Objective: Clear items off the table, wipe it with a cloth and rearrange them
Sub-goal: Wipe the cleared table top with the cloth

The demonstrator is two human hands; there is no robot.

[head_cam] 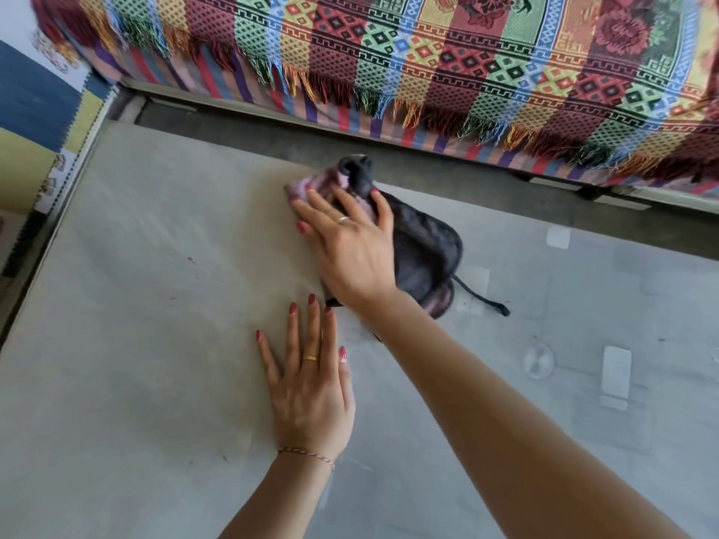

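Observation:
A dark grey and pink cloth lies bunched on the pale grey glass table, near its far edge. My right hand presses flat on the cloth with its fingers spread and nearly straight, covering the cloth's left part. My left hand rests flat on the bare tabletop just in front of the cloth, its fingertips close to the cloth's near edge. A thin dark string trails from the cloth to the right.
A sofa with a colourful fringed woven cover runs along the far side, separated from the table by a narrow strip of floor. A blue and yellow rug lies at the left. Small red specks mark the tabletop.

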